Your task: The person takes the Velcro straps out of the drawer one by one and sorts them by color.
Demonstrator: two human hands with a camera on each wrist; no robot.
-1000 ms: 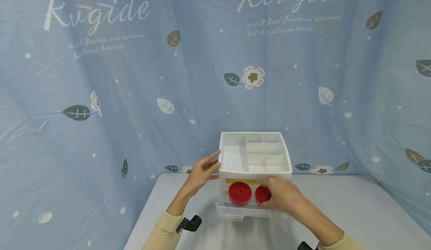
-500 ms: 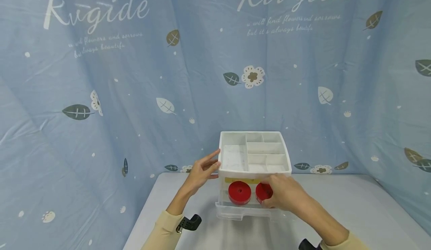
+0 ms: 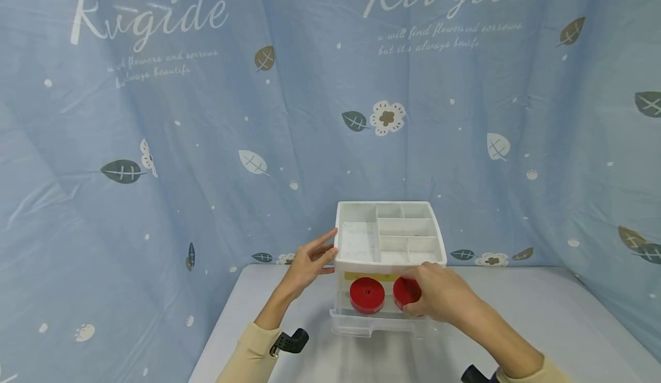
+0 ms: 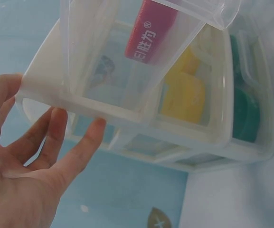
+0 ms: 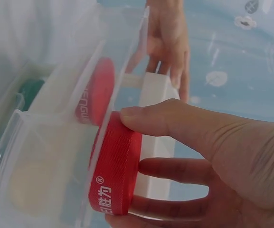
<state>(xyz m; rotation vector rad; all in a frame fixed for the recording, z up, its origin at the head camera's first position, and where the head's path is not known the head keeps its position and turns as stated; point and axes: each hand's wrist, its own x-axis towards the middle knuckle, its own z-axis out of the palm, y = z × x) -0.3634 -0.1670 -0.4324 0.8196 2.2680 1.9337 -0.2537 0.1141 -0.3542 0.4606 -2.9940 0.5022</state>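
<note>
A white drawer organizer (image 3: 391,269) stands on the table, its top clear drawer (image 3: 352,325) pulled out. One red tape roll (image 3: 367,295) lies flat in that drawer, on the left. My right hand (image 3: 445,294) grips a second red tape roll (image 5: 115,166) at the drawer's right side, thumb on one edge and fingers on the other; white lettering shows on its rim. With fingers spread and mostly straight, my left hand (image 3: 307,265) touches the organizer's left side, fingertips along the white frame (image 4: 84,102) in the left wrist view.
Through the lower drawers show yellow rolls (image 4: 189,95) and green rolls (image 4: 246,116). Divided compartments (image 3: 408,228) make up the organizer's top. A white table (image 3: 516,314) extends to both sides, with a blue patterned curtain (image 3: 299,113) behind it.
My right hand has shifted slightly right and upward, and the tape roll in it has moved a little to the right. The left hand stays in place against the organizer.
</note>
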